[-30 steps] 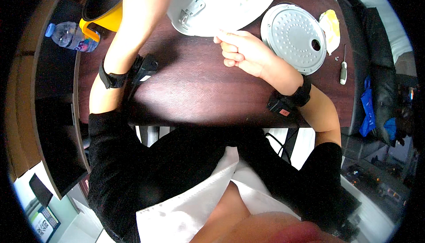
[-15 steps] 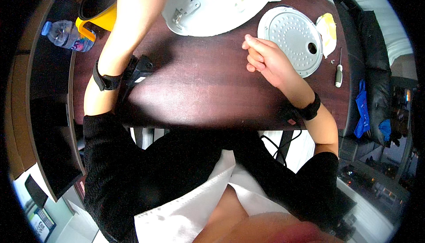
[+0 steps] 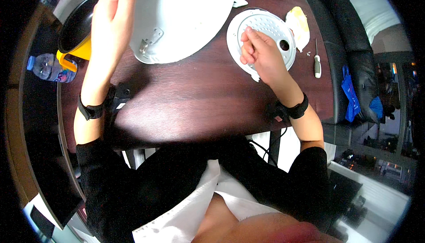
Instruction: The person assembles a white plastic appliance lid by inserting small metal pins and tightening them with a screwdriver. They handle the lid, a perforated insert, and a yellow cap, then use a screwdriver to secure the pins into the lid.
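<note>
A big white plastic shell (image 3: 181, 22) with a rounded rim stands at the top of the view; a small metal bracket (image 3: 144, 46) sits inside it, near its lower left. My left hand (image 3: 113, 19) is at the shell's left edge, gripping it, its thumb along the rim and its other fingers partly hidden. Above a round, light grey dimpled disc (image 3: 241, 24) with one dark hole, my right hand (image 3: 261, 53) is closed, thumb pressed to curled fingers. Whatever is in that pinch, if anything, is too small to make out.
A yellow-handled black pot (image 3: 73, 33) and a plastic bottle (image 3: 48, 68) are at the left. Right of the disc lie a crumpled yellow-white wrapper (image 3: 299, 26) and a screwdriver (image 3: 317, 64). Beyond the dark wooden table (image 3: 186, 106) is a black sofa (image 3: 354, 35).
The whole view has shifted, so the table's things appear further left and mostly lower. My right hand has moved from the disc's left side to above it. The left hand stays at the shell.
</note>
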